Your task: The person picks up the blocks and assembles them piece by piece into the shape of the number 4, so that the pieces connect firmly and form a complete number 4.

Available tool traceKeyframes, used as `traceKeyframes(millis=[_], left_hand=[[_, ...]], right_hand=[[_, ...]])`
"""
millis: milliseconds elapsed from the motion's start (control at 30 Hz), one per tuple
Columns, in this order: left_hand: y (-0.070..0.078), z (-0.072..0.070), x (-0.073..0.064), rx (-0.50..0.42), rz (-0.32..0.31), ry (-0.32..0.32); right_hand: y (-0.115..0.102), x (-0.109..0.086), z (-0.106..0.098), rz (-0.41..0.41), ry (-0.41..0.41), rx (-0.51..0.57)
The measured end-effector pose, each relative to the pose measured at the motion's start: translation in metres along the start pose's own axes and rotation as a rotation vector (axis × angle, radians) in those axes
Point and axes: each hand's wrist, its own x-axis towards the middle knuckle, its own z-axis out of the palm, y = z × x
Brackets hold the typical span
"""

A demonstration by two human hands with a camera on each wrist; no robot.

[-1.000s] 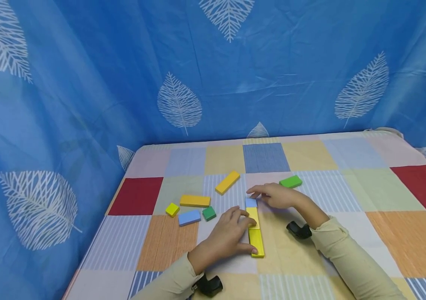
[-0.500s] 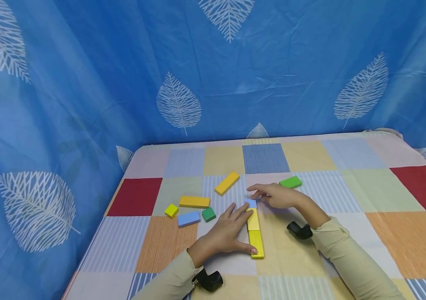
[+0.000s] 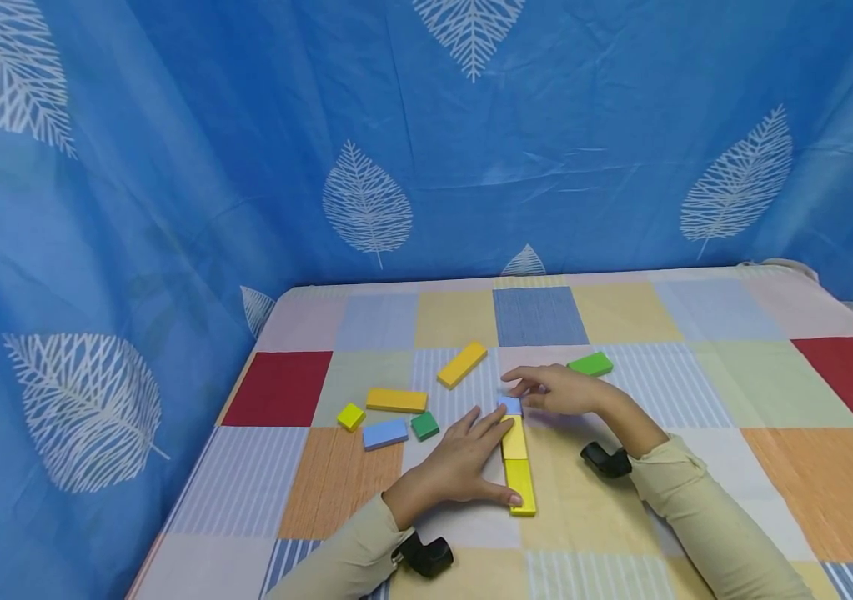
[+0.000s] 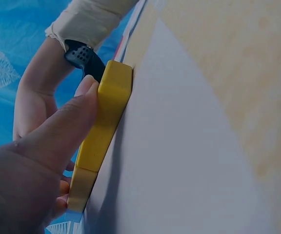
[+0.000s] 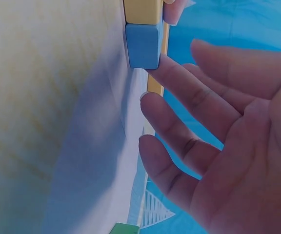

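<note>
A row of blocks lies flat on the cloth: a bright yellow block (image 3: pixel 520 487) nearest, a paler yellow block (image 3: pixel 514 440) beyond it, a small blue block (image 3: pixel 509 406) at the far end. My left hand (image 3: pixel 456 467) is spread along the row's left side. Its thumb rests on the bright yellow block, and its fingertips reach over the paler one towards the blue. At the far end is my right hand (image 3: pixel 557 390), fingers loosely bent. In the right wrist view one fingertip (image 5: pixel 162 66) touches the blue block's end, and nothing is held.
Left of the row lie two orange blocks (image 3: pixel 396 400), (image 3: pixel 462 365), a blue block (image 3: pixel 385 434), a dark green block (image 3: pixel 424 426) and a small yellow block (image 3: pixel 351 417). A green block (image 3: pixel 590 364) lies behind my right hand. A blue curtain (image 3: pixel 591 167) hangs beyond the table.
My left fingers have straightened and slid forward along the row towards the small blue block, the thumb staying at the near end. My right hand has hardly moved. The head view has shifted slightly.
</note>
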Motion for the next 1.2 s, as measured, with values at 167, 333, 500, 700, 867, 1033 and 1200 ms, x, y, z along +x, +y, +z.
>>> traceKeyframes(millis=[167,333,500,700,867,1033,1200], left_hand=[[-0.001,0.001,0.000,0.005,0.005,-0.004],[-0.001,0.001,0.001,0.005,0.008,-0.002],[-0.001,0.001,0.001,-0.001,0.017,0.001],[-0.001,0.000,-0.001,-0.008,0.016,-0.010],[-0.001,0.001,-0.001,-0.014,0.017,-0.019],[-0.002,0.001,0.000,-0.007,0.019,-0.019],[-0.002,0.001,0.000,-0.011,0.020,-0.018]], right_hand=[[-0.003,0.003,-0.001,0.022,0.007,0.009],[0.000,0.012,0.000,0.058,0.040,0.039],[0.006,0.027,0.006,0.070,0.127,0.004],[0.006,0.044,0.006,0.089,0.151,-0.097],[0.003,0.049,0.006,0.052,0.069,-0.209],[0.000,0.049,0.006,0.119,0.026,-0.275],[-0.002,0.050,0.007,0.114,0.028,-0.322]])
